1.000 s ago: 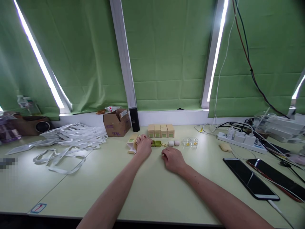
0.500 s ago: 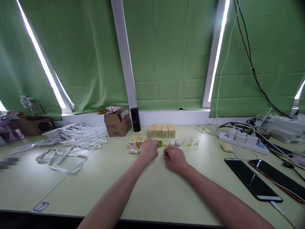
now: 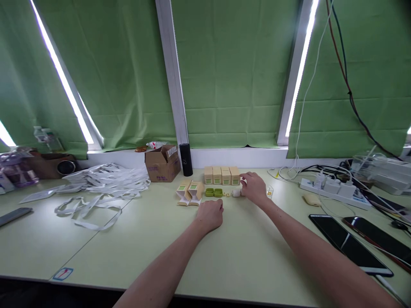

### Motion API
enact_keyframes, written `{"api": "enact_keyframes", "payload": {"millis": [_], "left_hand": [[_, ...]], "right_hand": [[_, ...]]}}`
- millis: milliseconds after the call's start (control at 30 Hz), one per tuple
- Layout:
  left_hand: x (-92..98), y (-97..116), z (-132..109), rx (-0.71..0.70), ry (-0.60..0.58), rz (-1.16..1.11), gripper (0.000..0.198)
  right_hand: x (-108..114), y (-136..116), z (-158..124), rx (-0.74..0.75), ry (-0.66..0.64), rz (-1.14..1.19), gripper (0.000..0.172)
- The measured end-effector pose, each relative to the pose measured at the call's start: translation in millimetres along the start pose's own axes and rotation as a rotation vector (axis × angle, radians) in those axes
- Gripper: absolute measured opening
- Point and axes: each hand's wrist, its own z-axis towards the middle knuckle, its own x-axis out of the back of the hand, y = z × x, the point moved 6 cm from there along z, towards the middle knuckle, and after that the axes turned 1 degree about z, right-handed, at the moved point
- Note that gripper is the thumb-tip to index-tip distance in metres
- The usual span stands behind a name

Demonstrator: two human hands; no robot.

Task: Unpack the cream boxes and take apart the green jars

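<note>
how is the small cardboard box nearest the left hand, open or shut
The small cardboard box is open: its white interior shows.

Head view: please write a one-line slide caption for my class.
Right hand beside four small boxes, left hand near green containers, with white straps heaped farther left.

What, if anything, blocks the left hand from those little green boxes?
Nothing visible: only tabletop shows between the left hand and the green boxes just beyond it. The cardboard boxes stand farther back, behind the green ones.
</note>
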Motion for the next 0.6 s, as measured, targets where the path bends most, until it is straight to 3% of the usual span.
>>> {"api": "enact_keyframes", "payload": {"millis": [133,300,467,600], "left_hand": [[-2.2,-2,1,0.000,0.009,-0.014,0.019],[-2.7,-3,3,0.008,0.014,-0.032,0.018],[-0.3,-1,3,0.014,0.015,-0.045,0.020],[-0.7,-1,5,0.020,0.026,-0.046,0.020]], "right_hand": [[-15,5,26,0.061,-0.086,-0.064,0.041],[-31,8,44,0.070,-0.132,-0.129,0.061],[-39,4,46,0.100,-0.164,-0.147,0.044],[-43,2,47,0.103,-0.175,-0.130,0.040]]}}
